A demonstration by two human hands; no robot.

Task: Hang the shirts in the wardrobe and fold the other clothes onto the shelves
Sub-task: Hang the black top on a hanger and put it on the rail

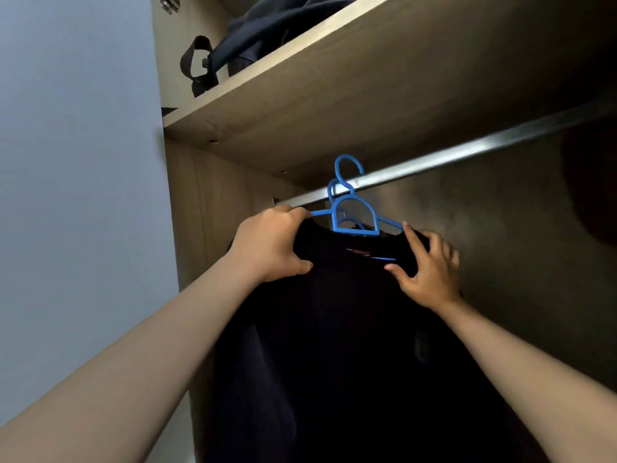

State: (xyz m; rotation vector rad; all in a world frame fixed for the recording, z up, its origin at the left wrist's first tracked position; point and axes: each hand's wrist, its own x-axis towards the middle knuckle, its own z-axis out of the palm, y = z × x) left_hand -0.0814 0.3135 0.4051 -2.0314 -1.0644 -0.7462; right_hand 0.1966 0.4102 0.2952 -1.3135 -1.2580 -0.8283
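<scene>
A black shirt [334,329] hangs on a blue plastic hanger [355,215] just below the wardrobe's metal rail [467,152]. The hanger's hook sits at the rail, and a second blue hook shows right behind it. My left hand [270,248] grips the shirt's left shoulder together with the hanger's left arm. My right hand [430,262] holds the right shoulder, fingers spread and curled over the fabric, thumb pressed on the front. The shirt's lower part drops out of view.
A wooden shelf [300,95] runs above the rail and carries dark bundled clothes [267,28] with a strap [197,68] hanging over its edge. The wardrobe's side panel [207,212] stands close on the left, beside a pale wall [76,162]. A dark shape [594,195] hangs far right.
</scene>
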